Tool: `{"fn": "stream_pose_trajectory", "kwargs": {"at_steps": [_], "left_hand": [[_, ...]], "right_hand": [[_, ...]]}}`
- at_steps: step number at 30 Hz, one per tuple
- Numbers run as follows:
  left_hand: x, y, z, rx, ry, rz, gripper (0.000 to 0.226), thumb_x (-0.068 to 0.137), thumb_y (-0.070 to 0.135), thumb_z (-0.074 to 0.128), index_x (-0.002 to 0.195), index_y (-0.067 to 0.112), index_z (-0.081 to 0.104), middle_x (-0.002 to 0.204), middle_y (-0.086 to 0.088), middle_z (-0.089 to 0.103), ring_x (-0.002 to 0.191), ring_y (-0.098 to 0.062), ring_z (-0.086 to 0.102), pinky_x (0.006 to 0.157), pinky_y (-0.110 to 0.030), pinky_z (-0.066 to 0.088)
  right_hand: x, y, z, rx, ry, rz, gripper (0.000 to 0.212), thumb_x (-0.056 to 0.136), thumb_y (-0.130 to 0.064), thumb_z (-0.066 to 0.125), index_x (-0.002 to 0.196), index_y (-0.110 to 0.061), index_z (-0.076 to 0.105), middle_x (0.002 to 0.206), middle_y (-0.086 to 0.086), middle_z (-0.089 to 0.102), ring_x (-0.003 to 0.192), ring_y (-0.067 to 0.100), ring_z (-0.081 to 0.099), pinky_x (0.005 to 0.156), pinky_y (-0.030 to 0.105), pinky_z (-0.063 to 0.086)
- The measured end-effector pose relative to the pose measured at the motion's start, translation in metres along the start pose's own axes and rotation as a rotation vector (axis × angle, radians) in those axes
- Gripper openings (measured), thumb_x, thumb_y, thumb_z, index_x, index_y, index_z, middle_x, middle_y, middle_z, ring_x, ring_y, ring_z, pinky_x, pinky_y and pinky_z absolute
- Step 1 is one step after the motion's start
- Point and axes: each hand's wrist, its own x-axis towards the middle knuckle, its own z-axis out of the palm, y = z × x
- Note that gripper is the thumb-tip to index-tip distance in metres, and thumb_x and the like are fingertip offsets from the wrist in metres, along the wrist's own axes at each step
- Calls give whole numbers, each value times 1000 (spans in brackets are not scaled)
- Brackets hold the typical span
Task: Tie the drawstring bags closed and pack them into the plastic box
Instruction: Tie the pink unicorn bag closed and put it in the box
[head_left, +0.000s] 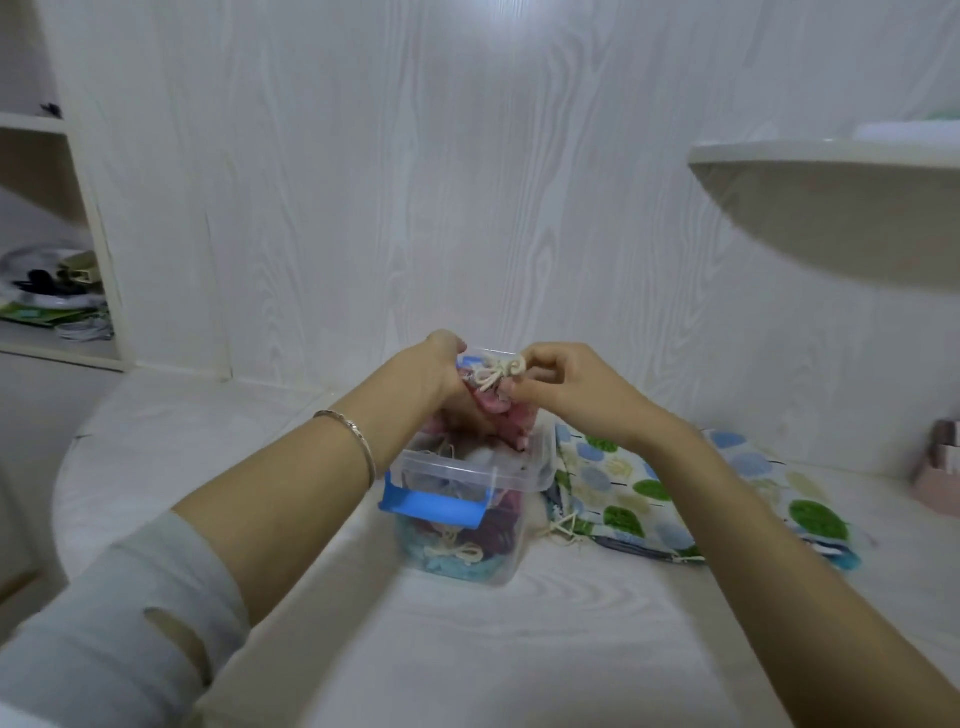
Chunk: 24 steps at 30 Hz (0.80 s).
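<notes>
At the centre of the frame the left hand (444, 374) is closed round the neck of a pink drawstring bag (511, 415), while the right hand (566, 395) pinches the cream cord (493, 371), which shows a bow. The bag hangs just over the clear plastic box (447, 461), already crowded with tied bags. Lower right, spotted bags (675, 488) lie beside it. A slack bow could slip undone when the bag is pushed into so full a box
</notes>
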Motion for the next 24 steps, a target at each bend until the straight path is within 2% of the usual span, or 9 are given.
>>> {"fn": "stream_pose_trajectory", "kwargs": {"at_steps": [3,5,7,10,12,15,18,21,24], "left_hand": [[-19,-1,-5,310,145,185,30,94,20,44,97,-10,43,90,-17,51,81,-30,53,74,-41,44],[-20,6,-13,710,302,440,29,92,11,49,117,-4,47,109,-16,49,99,-29,51,84,-35,40],[-25,8,-21,1156,184,533,33,90,5,51,121,7,58,123,-8,53,113,-23,50,90,-31,41],[-23,-2,-31,1482,-231,163,24,95,4,45,108,13,62,106,-1,59,94,-14,53,82,-24,45],[-20,-11,-33,1628,-312,-26,33,98,7,47,130,14,53,127,3,55,112,-11,53,95,-25,46],[-1,-15,-35,1797,-314,-166,65,92,5,57,149,21,30,153,2,32,137,-18,38,110,-37,38],[15,-17,-33,1856,-302,-295,84,88,10,64,153,27,14,159,1,16,142,-20,30,112,-38,36],[24,-25,-28,1997,-238,-348,58,94,18,57,146,15,33,148,-2,38,130,-22,46,100,-33,46],[20,-31,-24,2269,-128,-227,31,97,26,51,125,12,53,115,-3,58,102,-23,57,91,-32,45]], "right_hand": [[0,-5,8,-77,-107,60,8,86,-18,68,89,-10,67,87,24,70,74,21,59,78,44,49],[1,-13,14,-146,-225,99,5,86,-18,67,86,-13,69,73,9,70,68,16,56,72,36,44],[4,-24,16,-233,-368,117,11,87,-28,67,84,-19,73,68,-7,67,67,8,57,73,33,46],[23,-28,10,-172,-385,184,23,91,-28,63,88,-10,77,85,0,75,80,10,68,84,26,53],[45,-17,6,-199,-235,205,20,90,-17,62,92,-1,75,89,7,76,79,11,69,82,27,54],[77,-3,12,-507,-272,255,20,84,-16,68,101,-10,74,105,3,72,100,17,66,95,34,50],[91,3,37,-882,-699,425,56,79,-38,76,131,-28,59,138,-6,53,130,17,46,109,37,35],[95,8,62,-1077,-928,565,65,75,-52,75,134,-33,53,142,-9,49,130,17,45,101,35,39],[88,5,72,-1210,-861,536,49,89,-43,64,132,-22,57,135,-2,55,118,21,54,84,31,41]]}}
